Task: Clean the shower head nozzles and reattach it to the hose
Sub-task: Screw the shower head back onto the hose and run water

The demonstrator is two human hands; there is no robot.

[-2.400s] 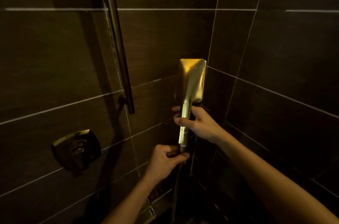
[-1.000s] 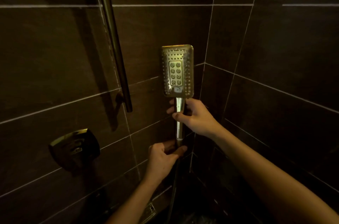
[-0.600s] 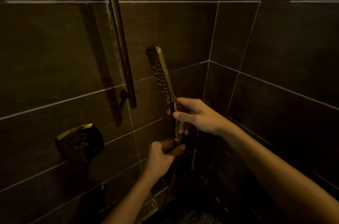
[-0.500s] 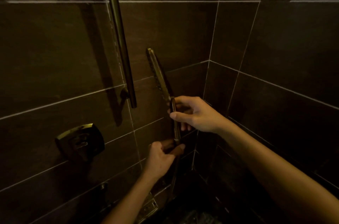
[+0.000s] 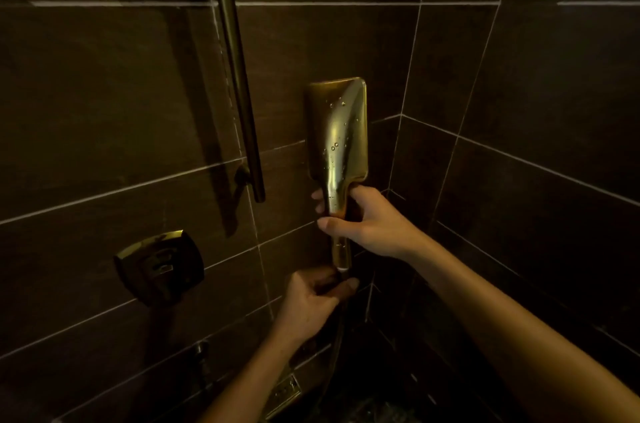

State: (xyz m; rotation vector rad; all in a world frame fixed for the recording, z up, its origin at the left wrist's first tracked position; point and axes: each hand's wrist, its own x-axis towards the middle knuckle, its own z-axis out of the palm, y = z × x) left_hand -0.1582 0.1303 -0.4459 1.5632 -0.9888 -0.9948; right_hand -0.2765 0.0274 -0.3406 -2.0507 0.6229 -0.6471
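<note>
A gold rectangular shower head (image 5: 337, 131) stands upright in the middle of the view, its smooth wet back toward me and its nozzle face hidden. My right hand (image 5: 367, 221) is wrapped around its handle just under the head. Directly below, my left hand (image 5: 313, 301) is closed on the dark hose (image 5: 337, 336) where it meets the bottom end of the handle. The joint itself is mostly covered by my fingers. The hose drops down into the dark corner.
A vertical brass slide rail (image 5: 239, 76) runs down the left wall and ends in a bracket. A square valve handle (image 5: 161, 266) sits lower left. A small brass plate (image 5: 285, 395) lies near the floor. Dark tiled walls meet in a corner right of the shower head.
The shower head has spun about its handle: nozzle face toward me a second ago, then edge-on, now its back toward me. My left hand has stayed at the hose end.
</note>
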